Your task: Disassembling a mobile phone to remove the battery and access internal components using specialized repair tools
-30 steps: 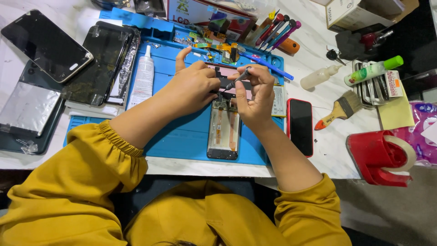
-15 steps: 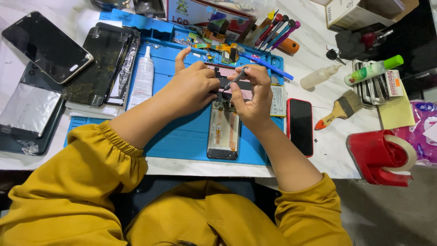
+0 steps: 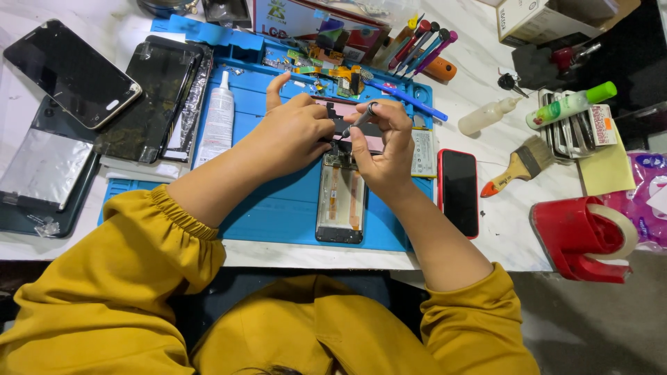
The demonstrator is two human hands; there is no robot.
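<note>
An opened phone frame [image 3: 340, 205] lies face down on a blue work mat [image 3: 285, 215], its inner parts showing. My left hand [image 3: 292, 132] pinches a small dark part at the frame's top end, index finger raised. My right hand [image 3: 382, 142] grips a thin dark tool [image 3: 360, 119], a screwdriver or tweezers, its tip at the same spot. A pinkish phone piece [image 3: 368, 142] lies under both hands, mostly hidden.
A red-edged phone [image 3: 458, 191] lies right of the mat, with a brush [image 3: 517, 165], small bottles [image 3: 486, 114] and a red tape dispenser [image 3: 580, 239] beyond. Left: a white glue tube [image 3: 217, 118], dark screens [image 3: 69, 73] and back covers. Screwdrivers [image 3: 420, 42] and small parts at the mat's far edge.
Both hands stay at the top of the phone frame; the right hand's tool has shifted only slightly.
</note>
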